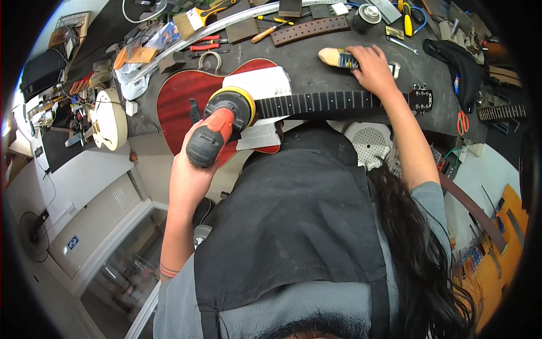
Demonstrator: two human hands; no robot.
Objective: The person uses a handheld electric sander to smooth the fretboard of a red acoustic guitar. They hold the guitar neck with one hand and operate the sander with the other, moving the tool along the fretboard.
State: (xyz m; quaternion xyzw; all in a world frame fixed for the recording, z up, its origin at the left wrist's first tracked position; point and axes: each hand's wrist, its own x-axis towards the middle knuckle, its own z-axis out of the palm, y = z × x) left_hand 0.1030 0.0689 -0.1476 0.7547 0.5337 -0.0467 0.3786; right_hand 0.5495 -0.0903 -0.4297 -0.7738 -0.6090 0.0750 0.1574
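Observation:
My left hand (189,178) is closed around a red and black power polisher (210,135), whose round, yellow-edged pad (248,99) is over the fretboard's body end. Beneath it lies a guitar with a glossy red body (179,99), its dark fretboard (322,102) pointing right to the headstock (419,100). White paper (265,81) partly covers the body. Beyond the neck, my right hand (374,66) lies over a brush-like tool (337,58) with a pale rounded end and a dark printed band, fingers bent across it. My right forearm crosses the neck near the headstock.
Along the bench's back lie a paintbrush (195,21), red-handled pliers (208,40), a drilled brown block (310,30), a can (370,15) and a wrench (403,46). A cream guitar body (109,118) stands left. Orange-handled scissors (462,121) hang at the right edge.

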